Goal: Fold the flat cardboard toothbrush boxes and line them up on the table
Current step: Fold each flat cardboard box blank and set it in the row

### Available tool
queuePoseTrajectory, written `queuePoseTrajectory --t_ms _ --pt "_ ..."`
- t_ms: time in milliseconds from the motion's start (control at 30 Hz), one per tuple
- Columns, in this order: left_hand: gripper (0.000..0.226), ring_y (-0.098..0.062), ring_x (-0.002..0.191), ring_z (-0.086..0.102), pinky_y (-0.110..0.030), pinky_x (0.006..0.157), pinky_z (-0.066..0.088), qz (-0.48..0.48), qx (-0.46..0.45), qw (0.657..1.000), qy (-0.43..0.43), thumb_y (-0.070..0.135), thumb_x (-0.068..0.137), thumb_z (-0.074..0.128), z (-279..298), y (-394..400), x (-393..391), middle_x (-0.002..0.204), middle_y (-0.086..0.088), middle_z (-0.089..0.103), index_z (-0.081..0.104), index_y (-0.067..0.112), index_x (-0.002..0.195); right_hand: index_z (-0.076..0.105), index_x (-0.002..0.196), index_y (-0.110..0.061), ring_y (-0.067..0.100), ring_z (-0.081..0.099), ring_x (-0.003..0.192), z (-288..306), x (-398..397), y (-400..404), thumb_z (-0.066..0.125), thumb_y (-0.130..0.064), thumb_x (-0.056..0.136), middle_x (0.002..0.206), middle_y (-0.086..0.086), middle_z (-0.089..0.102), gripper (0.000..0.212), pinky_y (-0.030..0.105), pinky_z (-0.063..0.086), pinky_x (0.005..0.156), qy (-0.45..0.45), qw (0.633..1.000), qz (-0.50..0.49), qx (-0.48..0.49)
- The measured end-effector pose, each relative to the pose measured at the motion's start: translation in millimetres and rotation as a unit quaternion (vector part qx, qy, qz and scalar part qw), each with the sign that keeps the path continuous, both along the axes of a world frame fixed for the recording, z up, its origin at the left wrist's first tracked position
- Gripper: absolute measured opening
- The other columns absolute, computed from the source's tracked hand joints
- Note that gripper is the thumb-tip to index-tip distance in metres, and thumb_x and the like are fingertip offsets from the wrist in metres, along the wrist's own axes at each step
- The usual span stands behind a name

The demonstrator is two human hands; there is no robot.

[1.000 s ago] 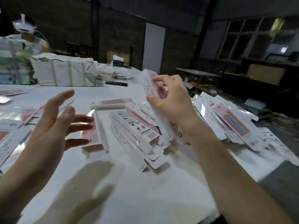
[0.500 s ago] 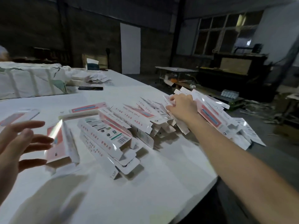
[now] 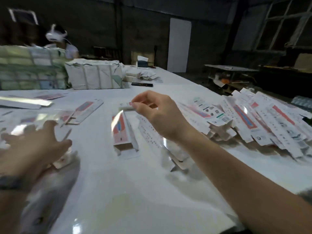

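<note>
Only one view, from a camera worn on the head, wide-angle, with straight lines bent near the frame borders. Looking forward and down over the white table (image 3: 138,191), close to its near edge, along its length toward the far end. Right edge of the table running diagonally on the right side. Left hand (image 3: 32,149) and right hand (image 3: 162,114) very near the lens, forearms entering from the bottom corners. No second view sharing the scene
</note>
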State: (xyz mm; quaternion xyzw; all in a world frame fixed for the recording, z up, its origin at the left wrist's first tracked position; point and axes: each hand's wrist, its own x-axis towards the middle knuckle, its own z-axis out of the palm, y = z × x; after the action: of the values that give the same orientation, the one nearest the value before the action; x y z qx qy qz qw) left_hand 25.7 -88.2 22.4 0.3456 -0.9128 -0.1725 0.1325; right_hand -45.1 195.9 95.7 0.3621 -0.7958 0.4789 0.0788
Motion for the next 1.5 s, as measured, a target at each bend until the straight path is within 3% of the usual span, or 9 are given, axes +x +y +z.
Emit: queuePoseTrajectory --t_ms 67,167,633,833,967,1067,1233,1367,1500 --pt "0.060 -0.046 0.120 0.049 -0.055 0.102 0.040 0.012 -0.017 0.995 -0.096 0.057 0.070 0.064 7.6 8.2 14.1 0.128 -0.013 0.055 0.045 0.038 0.123 0.067 0.095 -0.031 -0.004 0.061 0.084 -6.2 13.3 -30.1 0.063 -0.032 0.094 0.090 -0.014 0.068 0.004 0.007 0.045 0.064 -0.026 0.998 0.051 -0.002" --pt "0.038 -0.040 0.097 0.060 -0.048 0.092 0.050 -0.032 -0.023 0.992 -0.117 0.047 0.068 0.059 14.2 19.7 26.9 0.099 -0.010 0.065 0.057 0.020 0.094 0.070 0.092 -0.027 0.008 0.065 0.083 -14.4 22.5 -63.4 0.066 -0.025 0.093 0.087 -0.007 0.071 0.004 0.021 0.050 0.075 -0.056 0.994 0.089 -0.026" --pt "0.023 -0.032 0.098 0.057 -0.035 0.075 0.039 -0.073 -0.129 0.983 -0.107 0.032 0.093 0.053 17.1 49.7 20.9 0.110 -0.009 0.059 0.054 0.018 0.111 0.069 0.080 -0.035 0.018 0.067 0.089 -58.7 8.5 -74.9 0.061 -0.042 0.075 0.081 -0.008 0.070 0.012 0.041 0.056 0.081 -0.126 0.989 0.072 -0.040" --pt "0.034 -0.031 0.077 0.047 -0.034 0.056 0.031 -0.062 -0.169 0.978 0.108 0.019 0.095 0.044 31.2 63.7 18.4 0.077 0.000 0.045 0.044 0.018 0.129 0.069 0.088 -0.034 0.013 0.064 0.083 -57.4 1.1 -67.0 0.066 -0.030 0.085 0.090 0.003 0.070 0.006 0.021 0.049 0.060 -0.121 0.986 0.071 -0.089" --pt "0.031 -0.015 0.078 0.069 -0.032 0.056 0.056 -0.209 0.202 0.911 0.292 0.013 0.095 0.052 45.3 79.7 21.3 0.100 0.006 0.073 0.055 0.028 0.121 0.058 0.111 -0.045 -0.001 0.059 0.071 -45.9 -9.2 -57.9 0.064 -0.031 0.090 0.084 -0.016 0.061 0.026 0.018 0.046 0.062 -0.088 0.985 0.026 -0.145" --pt "0.038 -0.017 0.074 0.074 -0.027 0.050 0.055 -0.273 0.401 0.830 0.276 0.001 0.091 0.050 46.5 92.1 23.9 0.095 0.003 0.077 0.056 0.031 0.114 0.050 0.130 -0.045 0.000 0.065 0.077 -36.9 -13.7 -48.5 0.061 -0.033 0.095 0.086 -0.017 0.060 0.038 0.017 0.049 0.061 -0.079 0.985 0.003 -0.155" --pt "0.062 -0.020 0.073 0.074 -0.030 0.055 0.056 -0.340 0.494 0.761 0.246 -0.004 0.085 0.044 39.4 108.2 21.0 0.095 -0.004 0.076 0.062 0.051 0.108 0.047 0.142 -0.038 0.020 0.072 0.082 -34.6 -8.4 -38.3 0.054 -0.044 0.093 0.105 -0.010 0.069 0.049 0.044 0.061 0.068 -0.011 0.996 -0.018 -0.081" --pt "0.042 -0.040 0.089 0.073 -0.047 0.069 0.059 -0.363 0.655 0.620 0.233 0.019 0.087 0.051 34.6 112.3 24.6 0.106 -0.018 0.073 0.063 0.034 0.125 0.049 0.141 -0.042 0.015 0.061 0.095 -33.6 -6.0 -37.6 0.051 -0.044 0.099 0.106 -0.007 0.056 0.042 0.048 0.058 0.076 0.073 0.996 -0.040 -0.028" --pt "0.051 -0.032 0.082 0.075 -0.044 0.065 0.060 -0.340 0.646 0.642 0.236 0.058 0.100 0.033 35.3 110.9 21.3 0.096 -0.011 0.077 0.077 0.033 0.102 0.063 0.127 -0.039 0.012 0.054 0.091 -33.1 -4.2 -37.1 0.060 -0.043 0.095 0.099 -0.006 0.043 0.032 0.042 0.058 0.069 0.079 0.994 -0.071 -0.035"
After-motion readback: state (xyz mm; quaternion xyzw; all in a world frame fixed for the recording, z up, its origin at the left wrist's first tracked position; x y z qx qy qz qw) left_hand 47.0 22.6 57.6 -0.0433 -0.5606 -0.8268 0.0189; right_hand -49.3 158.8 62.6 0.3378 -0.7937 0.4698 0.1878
